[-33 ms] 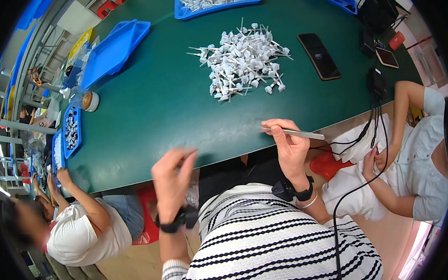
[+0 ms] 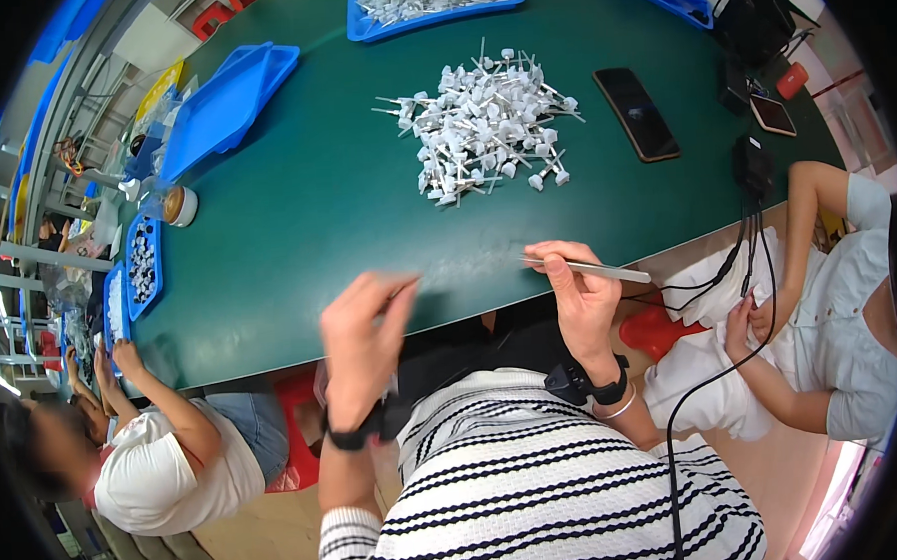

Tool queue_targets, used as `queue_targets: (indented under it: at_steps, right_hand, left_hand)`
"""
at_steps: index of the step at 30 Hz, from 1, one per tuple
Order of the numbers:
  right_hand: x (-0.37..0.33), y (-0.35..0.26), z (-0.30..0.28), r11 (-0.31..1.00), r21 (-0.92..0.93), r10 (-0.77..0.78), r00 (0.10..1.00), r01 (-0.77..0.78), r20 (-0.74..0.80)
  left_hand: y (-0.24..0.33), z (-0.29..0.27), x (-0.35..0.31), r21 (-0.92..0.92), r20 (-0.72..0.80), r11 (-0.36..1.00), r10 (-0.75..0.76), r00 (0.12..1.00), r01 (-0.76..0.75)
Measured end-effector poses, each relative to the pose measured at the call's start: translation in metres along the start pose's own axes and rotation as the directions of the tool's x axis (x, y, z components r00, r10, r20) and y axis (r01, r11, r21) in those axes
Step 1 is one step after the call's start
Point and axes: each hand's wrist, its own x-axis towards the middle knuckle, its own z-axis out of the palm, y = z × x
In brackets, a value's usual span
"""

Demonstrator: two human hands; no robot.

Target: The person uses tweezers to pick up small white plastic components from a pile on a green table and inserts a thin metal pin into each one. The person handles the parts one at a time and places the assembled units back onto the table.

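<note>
My right hand (image 2: 582, 309) is closed on metal tweezers (image 2: 623, 272), held near the table's front edge. Their thin tips point left, just past my fingers. Over the same edge, further left, hovers my left hand (image 2: 359, 339); its thumb and forefinger reach toward the right. Motion smears those fingertips, so whether anything small sits between them is unclear. Beyond both hands, a loose pile of small white plastic parts with thin stems (image 2: 482, 128) lies on the green table (image 2: 305, 206).
A blue tray (image 2: 437, 27) of similar parts stands at the back. Stacked blue trays (image 2: 226, 110), a round jar (image 2: 180, 206) and a tray of small pieces (image 2: 144, 261) are left. A phone (image 2: 636, 114) and cables lie right. A co-worker sits on each side.
My left hand has moved a little right and away from me, closer to the tweezers. My right hand holds its place with the tweezers.
</note>
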Motion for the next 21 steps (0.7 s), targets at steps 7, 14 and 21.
queue_targets:
  at_steps: [7,14,21]
  right_hand:
    - [-0.003,0.000,-0.011,1.000,0.020,0.004,0.991,-0.001,-0.136]
    - [0.001,0.008,-0.008,0.999,0.033,0.018,0.993,-0.014,-0.118]
    - [0.000,0.007,0.001,1.000,-0.025,0.015,0.999,-0.014,0.041]
  left_hand:
    - [-0.029,0.084,0.097,0.495,0.163,0.801,0.295,0.941,-0.337]
    - [-0.024,0.065,0.090,0.406,0.146,0.864,0.260,0.954,-0.298]
    - [-0.040,0.060,0.067,0.137,0.058,0.984,0.110,0.992,-0.117]
